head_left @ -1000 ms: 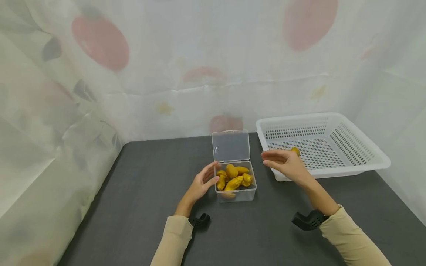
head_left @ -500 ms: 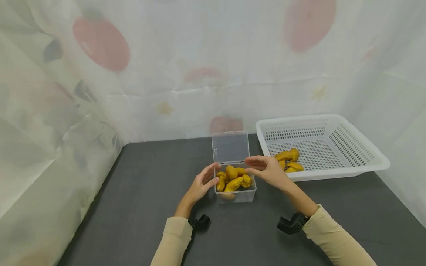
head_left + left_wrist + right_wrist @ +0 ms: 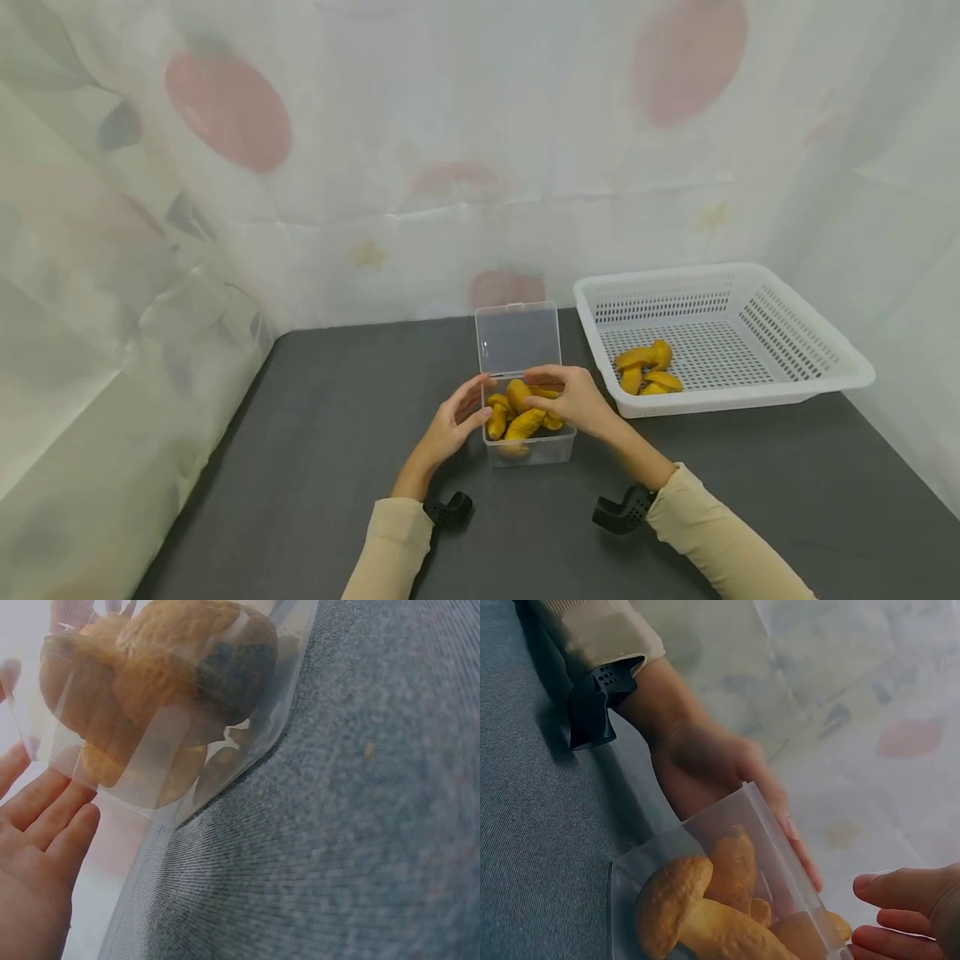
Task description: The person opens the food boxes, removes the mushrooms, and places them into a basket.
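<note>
A clear plastic box (image 3: 551, 451) stands mid-table with its hinged lid (image 3: 519, 340) raised. Inside lie several yellow mushrooms (image 3: 525, 424), whose caps and stems show in the right wrist view. My left hand (image 3: 446, 429) rests at the box's left side; in the left wrist view its extended fingers (image 3: 75, 832) touch the clear wall. My right hand (image 3: 576, 402) reaches over the box's right part, thumb and fingers apart, holding nothing. It covers some of the mushrooms in the head view. In the right wrist view that hand (image 3: 922, 894) is just beyond the box's edge.
To the right stands a white slotted basket (image 3: 757, 395), with several more yellow mushrooms (image 3: 645, 357) at its left end. A dark grey cloth (image 3: 337, 400) covers the table. Patterned white curtain (image 3: 360, 167) hangs behind and along the sides.
My right hand has moved left from the basket's near-left edge to above the box, uncovering the mushrooms in the basket. My left hand keeps its place at the box. The view has tilted slightly.
</note>
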Available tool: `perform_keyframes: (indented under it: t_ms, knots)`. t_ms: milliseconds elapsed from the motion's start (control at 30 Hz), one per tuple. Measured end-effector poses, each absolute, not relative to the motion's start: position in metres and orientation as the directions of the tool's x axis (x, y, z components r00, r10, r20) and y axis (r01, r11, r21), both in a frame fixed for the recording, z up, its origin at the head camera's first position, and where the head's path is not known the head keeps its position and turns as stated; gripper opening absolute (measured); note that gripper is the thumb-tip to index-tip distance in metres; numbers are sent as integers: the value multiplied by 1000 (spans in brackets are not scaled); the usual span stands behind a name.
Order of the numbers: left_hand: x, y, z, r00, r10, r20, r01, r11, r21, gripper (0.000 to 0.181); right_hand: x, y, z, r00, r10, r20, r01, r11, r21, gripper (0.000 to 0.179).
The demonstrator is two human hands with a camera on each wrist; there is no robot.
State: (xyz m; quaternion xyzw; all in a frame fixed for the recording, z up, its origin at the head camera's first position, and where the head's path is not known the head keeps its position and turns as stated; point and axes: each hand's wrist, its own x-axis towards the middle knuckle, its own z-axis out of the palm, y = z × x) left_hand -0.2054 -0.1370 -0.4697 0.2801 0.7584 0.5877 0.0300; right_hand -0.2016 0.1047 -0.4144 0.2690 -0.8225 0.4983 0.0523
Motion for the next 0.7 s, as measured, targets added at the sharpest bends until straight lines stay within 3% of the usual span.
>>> perform_keyframes:
  t_ms: [700]
  knots:
    - [-207,-137,-470,-842,468,270,381,160,911,56,-206,98,-418,-869,-395,299,-467,452,-760,38]
